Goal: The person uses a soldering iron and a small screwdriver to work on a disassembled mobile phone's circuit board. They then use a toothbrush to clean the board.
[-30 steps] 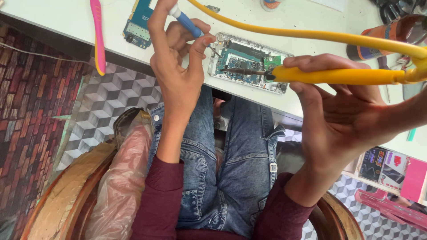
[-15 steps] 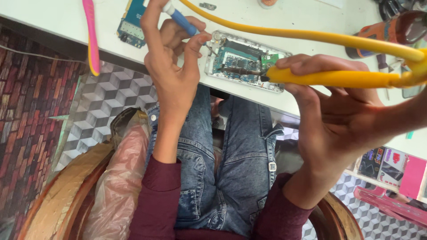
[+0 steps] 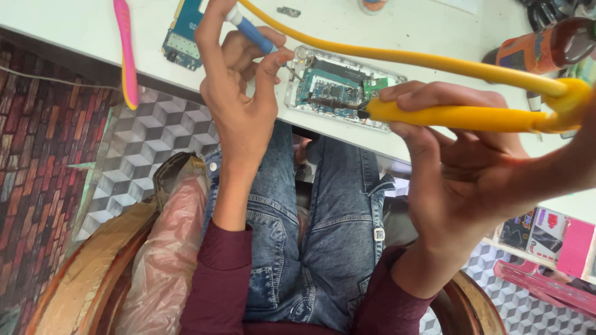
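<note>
An opened phone (image 3: 338, 87) with its circuit board bare lies at the white table's near edge. My left hand (image 3: 239, 93) grips a blue-handled screwdriver (image 3: 254, 34), whose thin tip points at the phone's left end. A yellow soldering iron (image 3: 453, 116) is in my right hand (image 3: 447, 161); its dark tip rests on the board near the middle. The iron's yellow cable (image 3: 403, 59) arcs over the table behind the phone.
A second bare circuit board (image 3: 183, 31) and a pink tool (image 3: 124, 49) lie at the table's left. An orange cylindrical bottle (image 3: 534, 53) lies at the right. Below are my jeans-clad legs, a wooden chair with a plastic cover (image 3: 161, 260), and a patterned floor.
My left hand has shifted slightly right along the table edge, keeping the screwdriver. The soldering iron's tip stays on the board.
</note>
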